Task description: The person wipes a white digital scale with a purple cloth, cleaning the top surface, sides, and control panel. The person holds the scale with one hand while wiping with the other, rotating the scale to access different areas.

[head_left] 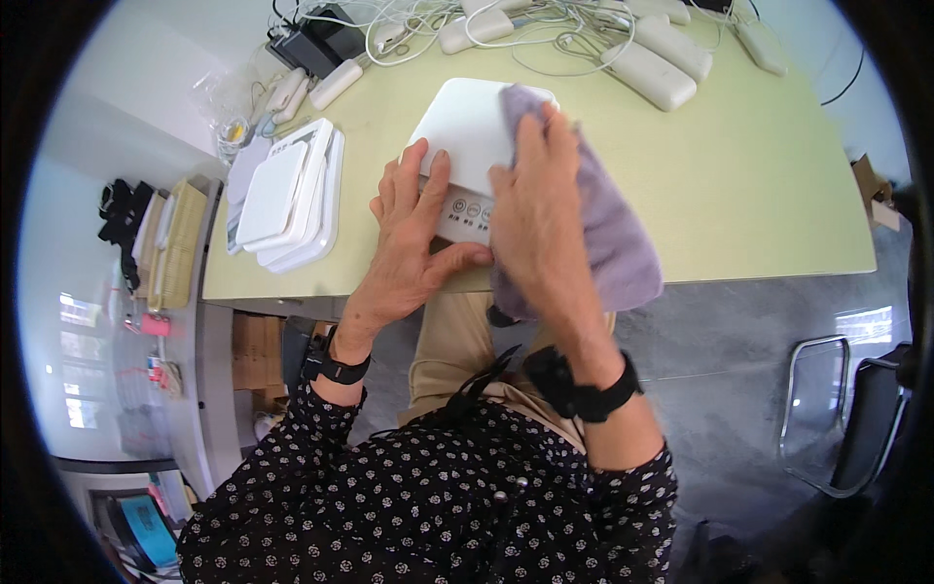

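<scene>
A white kitchen scale (pixel 467 127) lies on the pale green table near its front edge, turned at a slant. Round buttons and a dark display show on its near end, partly covered by my fingers. My left hand (pixel 413 219) grips the scale's near left side, its thumb along the front edge and its fingers on the top. In my right hand (pixel 540 195) is a purple cloth (pixel 615 238), pressed against the right part of the scale. The cloth hangs over the table's front edge, hiding the scale's right side.
Several white scales (pixel 282 200) are stacked at the table's left. Along the back lie white power strips (pixel 652 73) with tangled cables and a black adapter (pixel 311 44). A metal-framed chair (pixel 817 419) stands on the grey floor at the right. Shelves line the left.
</scene>
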{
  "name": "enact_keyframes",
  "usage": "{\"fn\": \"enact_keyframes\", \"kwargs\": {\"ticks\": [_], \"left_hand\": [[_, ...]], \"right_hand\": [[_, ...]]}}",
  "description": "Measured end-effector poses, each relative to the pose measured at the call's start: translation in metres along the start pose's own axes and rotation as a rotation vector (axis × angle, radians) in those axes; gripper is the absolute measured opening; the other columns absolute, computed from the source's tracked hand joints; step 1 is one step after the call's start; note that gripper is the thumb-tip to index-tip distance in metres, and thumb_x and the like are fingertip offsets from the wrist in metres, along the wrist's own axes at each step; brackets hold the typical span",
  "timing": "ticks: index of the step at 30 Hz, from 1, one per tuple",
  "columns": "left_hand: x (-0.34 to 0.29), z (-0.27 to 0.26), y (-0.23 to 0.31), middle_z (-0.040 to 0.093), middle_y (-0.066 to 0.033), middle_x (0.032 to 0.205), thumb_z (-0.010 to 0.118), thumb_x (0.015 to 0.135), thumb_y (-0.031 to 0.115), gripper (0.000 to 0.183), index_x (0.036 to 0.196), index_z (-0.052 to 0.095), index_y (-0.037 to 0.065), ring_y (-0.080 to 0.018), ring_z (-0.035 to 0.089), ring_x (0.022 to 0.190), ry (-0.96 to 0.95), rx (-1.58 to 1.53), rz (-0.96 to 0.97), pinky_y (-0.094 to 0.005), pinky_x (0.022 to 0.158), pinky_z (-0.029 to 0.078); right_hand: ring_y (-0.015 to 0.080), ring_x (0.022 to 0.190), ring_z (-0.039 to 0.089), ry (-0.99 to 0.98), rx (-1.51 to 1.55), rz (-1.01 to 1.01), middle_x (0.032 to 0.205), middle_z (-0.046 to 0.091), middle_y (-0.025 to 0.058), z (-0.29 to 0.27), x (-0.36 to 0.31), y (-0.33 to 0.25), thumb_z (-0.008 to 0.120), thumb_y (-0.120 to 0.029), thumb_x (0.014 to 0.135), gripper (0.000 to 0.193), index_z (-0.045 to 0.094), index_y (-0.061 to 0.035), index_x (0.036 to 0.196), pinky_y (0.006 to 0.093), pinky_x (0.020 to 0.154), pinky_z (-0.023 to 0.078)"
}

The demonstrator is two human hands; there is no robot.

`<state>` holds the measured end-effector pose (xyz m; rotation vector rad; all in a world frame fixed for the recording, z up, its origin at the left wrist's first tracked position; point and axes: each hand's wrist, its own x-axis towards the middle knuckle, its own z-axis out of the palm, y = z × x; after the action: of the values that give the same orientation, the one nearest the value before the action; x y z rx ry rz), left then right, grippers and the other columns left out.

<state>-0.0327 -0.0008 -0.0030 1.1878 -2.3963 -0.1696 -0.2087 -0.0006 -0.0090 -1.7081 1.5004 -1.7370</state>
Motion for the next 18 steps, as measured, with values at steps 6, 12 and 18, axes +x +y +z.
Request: {"fn": "enact_keyframes", "kwargs": {"ticks": [6,12,18], "left_hand": [[0.002,0.003,0.003,0.020,-0.0288,0.164,0.081,0.086,0.037,0.094,0.158,0.035,-0.003,-0.0524,0.024,0.145,0.035,0.003,-0.026,-0.0578,0.117,0.024],[0.009,0.000,0.017,0.021,-0.0300,0.163,0.083,0.083,0.034,0.096,0.156,0.035,-0.006,-0.0528,0.025,0.144,-0.007,0.026,-0.171,-0.0593,0.115,0.025],[-0.008,-0.040,-0.003,0.025,-0.0256,0.168,0.085,0.084,0.032,0.097,0.162,0.036,0.004,-0.0459,0.026,0.153,-0.122,-0.092,-0.159,-0.0510,0.126,0.023]], "right_hand": [[0.0525,0.133,0.045,-0.097,-0.063,-0.074,0.148,0.043,0.0348,-0.010,-0.047,-0.036,0.058,0.014,0.081,0.052,0.052,0.0181,0.133,0.0525,0.115,0.040],[0.0421,0.123,0.056,-0.262,-0.087,-0.076,0.134,0.062,0.0202,-0.046,-0.060,-0.045,0.061,0.016,0.078,0.045,0.067,0.0070,0.121,0.0463,0.108,0.047],[0.0274,0.099,0.072,-0.147,0.103,0.036,0.114,0.075,0.0142,-0.092,-0.043,-0.053,0.057,0.009,0.096,0.029,0.071,0.0015,0.120,0.0346,0.090,0.056]]}}
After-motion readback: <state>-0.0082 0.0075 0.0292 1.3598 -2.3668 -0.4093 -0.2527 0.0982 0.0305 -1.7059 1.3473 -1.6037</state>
